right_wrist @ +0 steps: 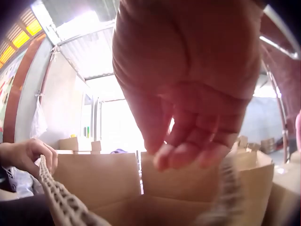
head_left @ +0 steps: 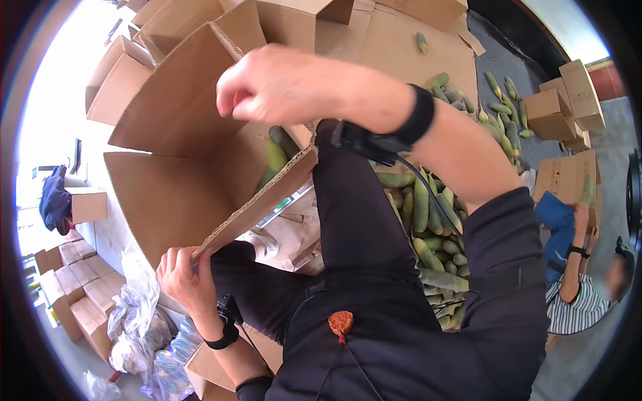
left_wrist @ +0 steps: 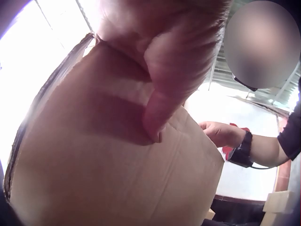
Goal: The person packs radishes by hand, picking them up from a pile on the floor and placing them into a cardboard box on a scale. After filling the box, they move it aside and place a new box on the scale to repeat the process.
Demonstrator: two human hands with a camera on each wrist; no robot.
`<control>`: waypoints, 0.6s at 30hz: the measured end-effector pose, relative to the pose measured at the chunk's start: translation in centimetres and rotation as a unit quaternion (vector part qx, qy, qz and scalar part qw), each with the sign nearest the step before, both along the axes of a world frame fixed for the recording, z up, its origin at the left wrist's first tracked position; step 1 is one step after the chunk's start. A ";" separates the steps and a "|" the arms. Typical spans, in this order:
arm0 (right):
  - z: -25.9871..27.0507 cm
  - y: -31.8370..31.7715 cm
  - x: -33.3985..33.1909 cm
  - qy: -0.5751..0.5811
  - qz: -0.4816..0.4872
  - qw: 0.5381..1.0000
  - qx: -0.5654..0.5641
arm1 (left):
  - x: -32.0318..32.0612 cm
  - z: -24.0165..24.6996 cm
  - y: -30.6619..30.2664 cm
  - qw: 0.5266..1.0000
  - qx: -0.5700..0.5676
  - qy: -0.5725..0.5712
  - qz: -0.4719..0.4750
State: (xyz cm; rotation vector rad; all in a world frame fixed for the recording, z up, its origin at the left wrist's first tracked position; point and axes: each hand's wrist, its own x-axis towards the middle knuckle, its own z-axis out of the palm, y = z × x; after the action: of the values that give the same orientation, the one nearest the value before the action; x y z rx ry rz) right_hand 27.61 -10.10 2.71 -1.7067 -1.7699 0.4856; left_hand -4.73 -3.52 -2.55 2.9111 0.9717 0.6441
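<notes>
My left hand [head_left: 187, 277] grips the near edge of an open cardboard box [head_left: 177, 194], thumb on one face of the flap [left_wrist: 94, 160] and fingers over the other. Over the far right part of the box hangs my right hand [head_left: 281, 83], its fingers loosely bent with nothing between them. In the right wrist view the fingertips [right_wrist: 183, 155] point down above the box opening. Inside the box, a few green and yellowish cucumbers [head_left: 275, 155] lie against the right wall, partly hidden by the near flap.
A large heap of cucumbers [head_left: 421, 200] lies to the right of my leg. More cardboard boxes [head_left: 287, 27] stand behind, and plastic bags [head_left: 137, 321] lie at lower left. Another person [head_left: 578, 294] sits at the right beside a box [head_left: 565, 177].
</notes>
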 end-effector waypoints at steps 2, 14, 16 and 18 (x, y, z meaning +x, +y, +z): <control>0.0 -3.3 2.1 0.091 -0.073 0.993 0.023 | -0.2 -0.3 0.0 1.000 -0.006 0.003 0.005; -38.3 -29.9 7.1 0.091 -0.418 0.860 -0.278 | 0.3 -0.2 -0.3 0.999 -0.026 0.015 0.023; -39.5 -32.1 2.8 0.095 -0.467 0.809 -0.344 | 0.2 -0.1 -0.1 0.999 -0.021 0.014 0.028; -42.9 -34.2 0.4 0.121 -0.447 0.782 -0.418 | 0.2 -0.2 0.1 0.999 -0.028 0.014 0.019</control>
State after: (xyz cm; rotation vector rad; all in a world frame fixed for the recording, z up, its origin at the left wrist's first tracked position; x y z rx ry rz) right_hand 28.00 -44.31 -40.17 -2.6437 -0.3490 1.0515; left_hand -4.58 -3.46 -2.74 2.8670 1.0323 0.5689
